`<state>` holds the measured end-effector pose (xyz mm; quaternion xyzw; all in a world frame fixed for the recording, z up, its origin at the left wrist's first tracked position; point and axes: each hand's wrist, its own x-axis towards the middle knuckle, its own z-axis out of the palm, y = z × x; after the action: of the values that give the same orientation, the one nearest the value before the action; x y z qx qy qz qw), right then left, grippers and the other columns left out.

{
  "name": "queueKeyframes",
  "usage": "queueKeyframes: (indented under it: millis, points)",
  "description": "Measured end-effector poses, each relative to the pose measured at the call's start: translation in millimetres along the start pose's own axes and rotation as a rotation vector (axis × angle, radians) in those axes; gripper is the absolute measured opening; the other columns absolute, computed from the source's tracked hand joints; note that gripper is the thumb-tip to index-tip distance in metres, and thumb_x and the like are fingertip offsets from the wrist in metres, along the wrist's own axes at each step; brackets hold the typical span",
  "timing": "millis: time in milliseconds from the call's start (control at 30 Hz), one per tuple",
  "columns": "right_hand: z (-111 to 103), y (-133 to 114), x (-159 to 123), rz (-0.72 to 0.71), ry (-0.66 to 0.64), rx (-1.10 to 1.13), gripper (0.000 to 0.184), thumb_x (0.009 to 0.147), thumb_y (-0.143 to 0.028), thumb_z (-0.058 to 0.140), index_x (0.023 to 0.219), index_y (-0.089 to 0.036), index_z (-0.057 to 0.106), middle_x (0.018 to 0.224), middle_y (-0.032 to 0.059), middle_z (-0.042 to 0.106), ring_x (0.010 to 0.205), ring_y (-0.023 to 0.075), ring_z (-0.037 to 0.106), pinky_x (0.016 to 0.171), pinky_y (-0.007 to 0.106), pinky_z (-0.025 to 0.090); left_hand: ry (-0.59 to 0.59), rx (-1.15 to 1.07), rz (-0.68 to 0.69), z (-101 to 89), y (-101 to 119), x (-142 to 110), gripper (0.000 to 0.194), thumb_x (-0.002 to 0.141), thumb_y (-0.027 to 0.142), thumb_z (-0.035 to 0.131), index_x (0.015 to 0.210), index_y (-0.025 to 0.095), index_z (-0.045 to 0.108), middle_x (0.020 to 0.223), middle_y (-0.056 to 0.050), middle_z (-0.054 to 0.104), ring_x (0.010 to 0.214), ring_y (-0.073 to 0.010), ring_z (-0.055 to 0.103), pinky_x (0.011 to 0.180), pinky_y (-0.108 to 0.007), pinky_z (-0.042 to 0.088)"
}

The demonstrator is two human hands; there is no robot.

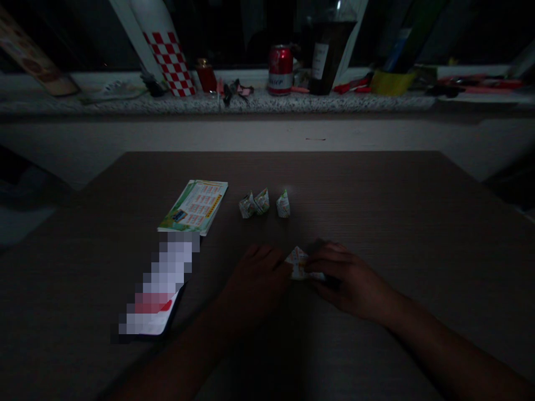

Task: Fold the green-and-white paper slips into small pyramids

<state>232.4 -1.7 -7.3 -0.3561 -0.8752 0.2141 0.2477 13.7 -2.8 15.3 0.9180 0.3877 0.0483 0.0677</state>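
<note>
A small folded piece of printed paper (298, 267), pointed at the top, lies low over the table between my two hands. At its left edge, my left hand (261, 281) is closed, with thumb and forefinger on the paper. My right hand (349, 278) pinches the right side, and its fingers cover part of that edge. Farther back stand several small folded paper pieces of the same print: a pair (254, 204) side by side and a single one (283, 204) to their right. Dim light hides the finer folds.
Left of my hands lie a stack of printed sheets (196, 206) and a phone (161, 289) with a blurred screen. Behind the wooden table (355, 189), a granite windowsill (251, 103) carries a red can (280, 69), a dark bottle (330, 58) and a red-and-white checked container (171, 61).
</note>
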Motion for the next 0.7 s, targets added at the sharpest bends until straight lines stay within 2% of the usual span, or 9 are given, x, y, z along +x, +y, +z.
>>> queueKeyframes:
  millis: [333,700]
  points:
    - [0.7,-2.7,-0.3,0.005,-0.004,0.006,0.026,0.082,-0.008,0.061,0.105,-0.020,0.063,0.092,0.0053,0.067,0.091,0.0215,0.058,0.084,0.037,0.046,-0.027,-0.004,0.003,-0.3,1.4,1.2,0.018,0.091,0.016,0.048,0.101,0.018,0.062,0.097,-0.006,0.063,0.090,-0.0223,0.054,0.081,-0.038,0.038]
    - [-0.1,-3.2,-1.5,-0.001,0.015,-0.055,0.012,0.085,-0.010,0.058,0.093,-0.017,0.064,0.079,0.0035,0.066,0.078,0.0186,0.058,0.076,0.033,0.046,-0.013,-0.024,0.002,2.4,0.8,-0.5,0.015,0.091,0.017,0.049,0.098,0.019,0.062,0.096,-0.004,0.062,0.090,-0.0220,0.053,0.081,-0.038,0.038]
